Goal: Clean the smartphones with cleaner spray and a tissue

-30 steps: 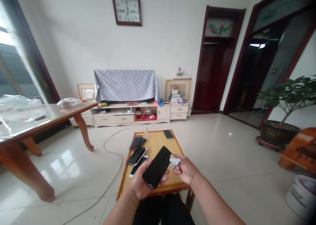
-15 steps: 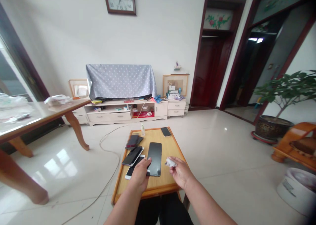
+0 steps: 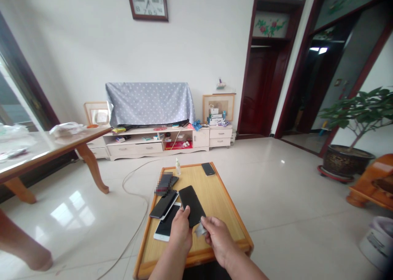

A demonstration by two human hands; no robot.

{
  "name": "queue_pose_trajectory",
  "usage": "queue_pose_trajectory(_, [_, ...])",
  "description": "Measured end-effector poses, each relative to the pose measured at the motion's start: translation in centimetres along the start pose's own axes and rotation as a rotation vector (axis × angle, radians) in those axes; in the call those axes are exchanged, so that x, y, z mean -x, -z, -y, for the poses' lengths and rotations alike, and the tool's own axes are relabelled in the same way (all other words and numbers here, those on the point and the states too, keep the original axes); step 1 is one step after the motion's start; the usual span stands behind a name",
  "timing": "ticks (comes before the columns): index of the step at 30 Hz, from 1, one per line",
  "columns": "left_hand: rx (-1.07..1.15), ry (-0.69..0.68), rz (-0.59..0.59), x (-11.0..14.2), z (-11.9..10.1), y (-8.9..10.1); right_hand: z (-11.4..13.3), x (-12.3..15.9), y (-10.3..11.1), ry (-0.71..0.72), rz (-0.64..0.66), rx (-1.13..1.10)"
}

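My left hand [image 3: 181, 230] is closed around the lower left side of a black smartphone [image 3: 190, 205], its thumb on the screen edge. The phone is tilted, its top leaning left, above a small wooden table [image 3: 221, 206]. My right hand [image 3: 218, 235] pinches a crumpled whitish cloth or tissue [image 3: 200, 230] at the phone's lower right corner. Left of the phone lie a white-framed smartphone [image 3: 163, 235] and a dark smartphone [image 3: 162, 205] resting partly over it. Another dark phone [image 3: 208, 169] lies at the table's far right corner.
A small clear spray bottle [image 3: 177, 166] stands at the table's far edge, near dark, partly pixelated items [image 3: 164, 184]. A cable [image 3: 130, 226] runs over the floor on the left. A larger table [image 3: 61, 143] stands left; a potted plant [image 3: 346, 163] and white bucket [image 3: 380, 241] stand right.
The phone has tilted, its top turning left, and my hands have come closer together. My right hand has brought the crumpled cloth or tissue from beside the phone to its lower corner.
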State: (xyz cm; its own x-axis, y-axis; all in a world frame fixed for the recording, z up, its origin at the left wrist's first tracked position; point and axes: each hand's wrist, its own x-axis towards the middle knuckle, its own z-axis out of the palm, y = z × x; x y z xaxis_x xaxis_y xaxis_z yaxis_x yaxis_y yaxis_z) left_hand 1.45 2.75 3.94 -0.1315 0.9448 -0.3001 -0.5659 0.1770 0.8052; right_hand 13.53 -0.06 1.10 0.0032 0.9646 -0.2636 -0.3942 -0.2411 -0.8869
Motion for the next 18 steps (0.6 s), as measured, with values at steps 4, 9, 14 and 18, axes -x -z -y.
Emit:
queue_pose_trajectory(4, [-0.039, 0.014, 0.016, -1.4, 0.4, -0.4, -0.9, -1.5, -0.3, -0.008, -0.036, -0.076])
queue_pose_trajectory(9, [-0.210, -0.041, 0.068, -2.4, 0.4, -0.7, -0.3, -4.5, 0.0, -0.031, -0.113, -0.232])
queue_pose_trajectory(14, [-0.750, -0.392, 0.038, -3.4, 2.3, 1.6, 1.1, -9.4, 1.2, -0.013, -0.184, -0.267])
queue_pose_trajectory(18, [-0.995, -0.510, 0.005, -5.2, 4.7, 3.6, 2.9, -14.8, 2.1, 0.024, -0.238, -0.248])
